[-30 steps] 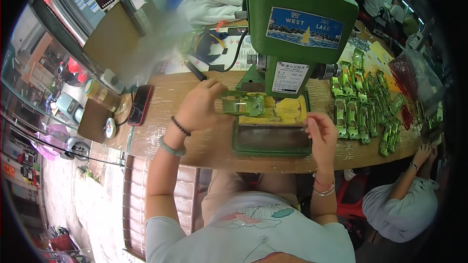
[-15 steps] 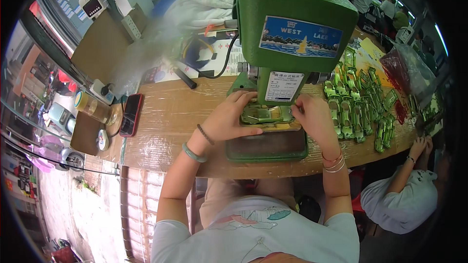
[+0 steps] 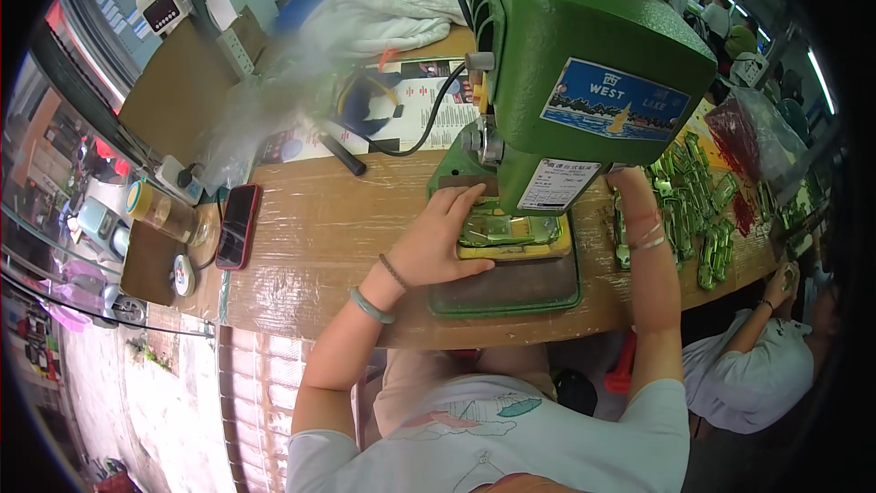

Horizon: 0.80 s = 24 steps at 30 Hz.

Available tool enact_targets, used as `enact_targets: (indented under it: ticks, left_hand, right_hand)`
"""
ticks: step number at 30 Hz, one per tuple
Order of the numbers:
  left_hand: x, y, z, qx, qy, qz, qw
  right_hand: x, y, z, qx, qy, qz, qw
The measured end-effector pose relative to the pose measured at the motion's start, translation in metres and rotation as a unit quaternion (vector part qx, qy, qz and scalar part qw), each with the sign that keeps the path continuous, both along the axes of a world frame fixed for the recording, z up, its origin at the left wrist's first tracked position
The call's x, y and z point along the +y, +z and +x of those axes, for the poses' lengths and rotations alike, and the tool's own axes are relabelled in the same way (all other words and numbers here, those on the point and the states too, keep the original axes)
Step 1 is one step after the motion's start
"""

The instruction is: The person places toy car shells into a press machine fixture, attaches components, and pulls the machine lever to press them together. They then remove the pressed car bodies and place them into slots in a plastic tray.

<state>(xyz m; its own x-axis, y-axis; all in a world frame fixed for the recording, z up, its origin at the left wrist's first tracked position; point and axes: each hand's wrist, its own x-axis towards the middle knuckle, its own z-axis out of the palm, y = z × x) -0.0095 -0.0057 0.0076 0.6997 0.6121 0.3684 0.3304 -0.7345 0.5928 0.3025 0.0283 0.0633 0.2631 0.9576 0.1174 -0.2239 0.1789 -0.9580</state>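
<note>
A green bench drill press stands in front of me. On its brown-topped base plate lies a yellow block, bearing a shiny green part shaped like a toy car body. My left hand grips the block's left end, thumb along the near edge and fingers reaching to the far side. My right hand is raised at the right of the press head. Its fingers are hidden behind the head, so what they touch does not show. The drill bit is out of sight too.
Several green metallic parts are heaped on the right of the table. To the left are a red-edged phone, a lidded jar and a black-handled tool. A co-worker sits at the right.
My right hand has left the green part and moved up and right, behind the press head. My left hand stays at the block. The view has shifted slightly.
</note>
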Motion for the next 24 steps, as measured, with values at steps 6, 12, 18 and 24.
enact_targets:
  ticks: [6,12,18,24]
  left_hand:
    - [0.003,-0.002,0.002,-0.009,-0.002,-0.013,1.0]
    - [0.004,-0.006,0.001,-0.056,0.001,0.021,0.998]
    - [0.004,-0.007,0.001,-0.051,0.001,0.014,0.999]
    - [0.003,-0.003,0.0,-0.026,-0.005,-0.011,1.0]
  right_hand:
    - [0.032,0.091,-0.009,-0.074,-0.041,0.211,0.974]
    - [-0.101,0.123,-0.051,-0.145,-0.025,0.406,0.902]
    - [-0.121,0.096,-0.062,-0.155,-0.123,0.44,0.876]
    - [-0.128,0.085,-0.064,-0.173,-0.154,0.447,0.864]
